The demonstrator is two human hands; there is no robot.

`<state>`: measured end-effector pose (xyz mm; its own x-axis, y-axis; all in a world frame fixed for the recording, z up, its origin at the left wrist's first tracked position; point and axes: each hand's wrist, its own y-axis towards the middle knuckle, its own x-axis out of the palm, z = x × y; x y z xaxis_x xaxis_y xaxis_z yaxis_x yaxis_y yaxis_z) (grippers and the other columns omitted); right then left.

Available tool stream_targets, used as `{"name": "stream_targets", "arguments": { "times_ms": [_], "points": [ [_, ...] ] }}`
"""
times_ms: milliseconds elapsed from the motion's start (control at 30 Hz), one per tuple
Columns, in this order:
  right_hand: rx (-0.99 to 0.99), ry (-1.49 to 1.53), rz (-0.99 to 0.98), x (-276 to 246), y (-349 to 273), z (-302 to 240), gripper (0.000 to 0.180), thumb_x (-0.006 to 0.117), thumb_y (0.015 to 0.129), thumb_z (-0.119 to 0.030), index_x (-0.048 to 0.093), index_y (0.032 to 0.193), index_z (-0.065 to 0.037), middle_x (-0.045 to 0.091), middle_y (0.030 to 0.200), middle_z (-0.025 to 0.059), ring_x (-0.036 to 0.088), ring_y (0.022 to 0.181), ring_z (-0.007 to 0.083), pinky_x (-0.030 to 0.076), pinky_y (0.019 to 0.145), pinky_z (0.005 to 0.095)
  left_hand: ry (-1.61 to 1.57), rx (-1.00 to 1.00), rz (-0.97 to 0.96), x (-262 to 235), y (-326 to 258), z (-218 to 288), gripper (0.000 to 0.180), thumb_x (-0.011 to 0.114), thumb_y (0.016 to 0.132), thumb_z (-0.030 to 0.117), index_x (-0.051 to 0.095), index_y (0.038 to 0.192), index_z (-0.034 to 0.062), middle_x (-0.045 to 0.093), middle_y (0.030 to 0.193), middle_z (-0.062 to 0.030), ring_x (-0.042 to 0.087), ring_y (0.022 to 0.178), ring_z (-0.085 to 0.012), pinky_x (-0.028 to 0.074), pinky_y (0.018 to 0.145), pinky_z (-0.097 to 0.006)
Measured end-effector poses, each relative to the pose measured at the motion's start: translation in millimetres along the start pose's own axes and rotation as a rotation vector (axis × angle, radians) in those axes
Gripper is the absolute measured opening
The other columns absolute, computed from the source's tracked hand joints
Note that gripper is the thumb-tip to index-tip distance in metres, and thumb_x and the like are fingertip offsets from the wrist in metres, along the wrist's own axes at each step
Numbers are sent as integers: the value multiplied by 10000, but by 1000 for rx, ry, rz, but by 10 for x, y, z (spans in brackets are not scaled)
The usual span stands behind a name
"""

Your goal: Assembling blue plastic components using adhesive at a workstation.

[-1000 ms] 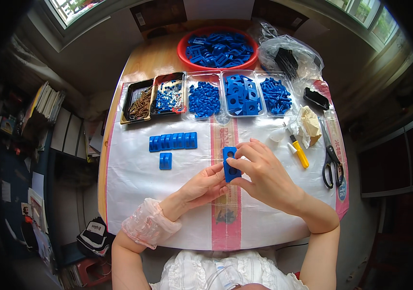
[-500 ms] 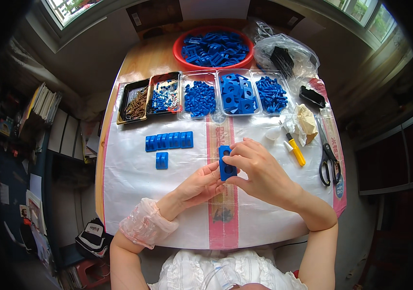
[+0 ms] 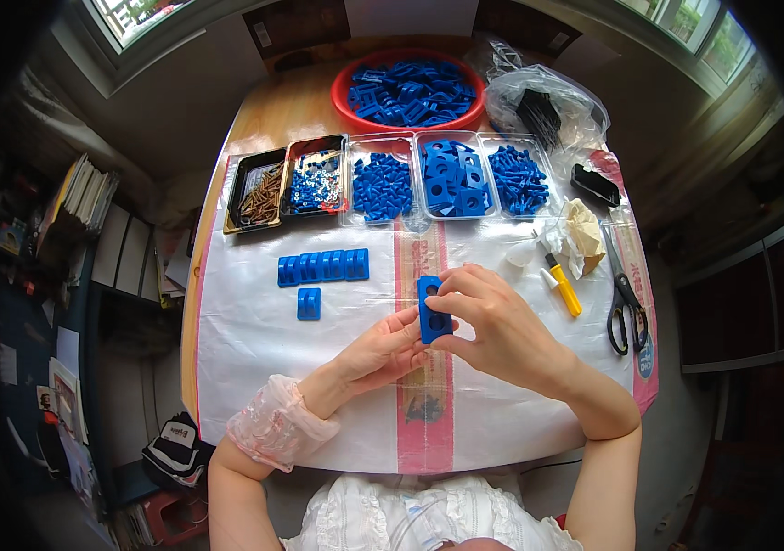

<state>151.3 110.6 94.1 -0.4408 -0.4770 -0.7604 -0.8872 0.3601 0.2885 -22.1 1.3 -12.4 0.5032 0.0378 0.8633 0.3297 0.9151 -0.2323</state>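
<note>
Between my two hands, above the middle of the table, is a blue rectangular plastic part (image 3: 428,292) with two round holes, held upright lengthwise. My left hand (image 3: 386,347) grips its lower left side with the fingertips. My right hand (image 3: 493,317) pinches it from the right, fingers over the face and thumb near the bottom edge. To the left lies a row of several blue ridged plastic blocks (image 3: 323,266). A single blue block (image 3: 309,304) sits just in front of that row.
Behind my hands stand trays of screws (image 3: 261,195), small nuts and blue bits (image 3: 315,187), blue pegs (image 3: 383,186), blue plates (image 3: 454,180) and blue fasteners (image 3: 518,181). Farther back is a red basin (image 3: 341,112). A yellow-handled screwdriver (image 3: 564,292) and black scissors (image 3: 627,312) lie right.
The view has shifted very slightly. Both hands keep the same hold on the blue part, with no other visible movement.
</note>
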Motion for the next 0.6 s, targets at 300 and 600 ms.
{"name": "stream_targets", "arguments": {
  "times_ms": [300,600],
  "points": [
    [-17,15,26,22,4,-4,272,736,663,-30,656,920,9,576,935,128,551,977,307,452,907,406,-6,-7,0,-43,-3,-10,360,545,1009,194,469,1340,75,594,1249,-86,593,1134,-151,498,951,-285],
    [-8,13,11,10,4,-18,248,731,667,-27,652,901,-4,573,928,121,547,966,298,455,887,403,17,-7,-11,28,-5,19,352,544,1010,192,476,1336,79,599,1237,-77,599,1104,-139,508,921,-273]
  ]
}}
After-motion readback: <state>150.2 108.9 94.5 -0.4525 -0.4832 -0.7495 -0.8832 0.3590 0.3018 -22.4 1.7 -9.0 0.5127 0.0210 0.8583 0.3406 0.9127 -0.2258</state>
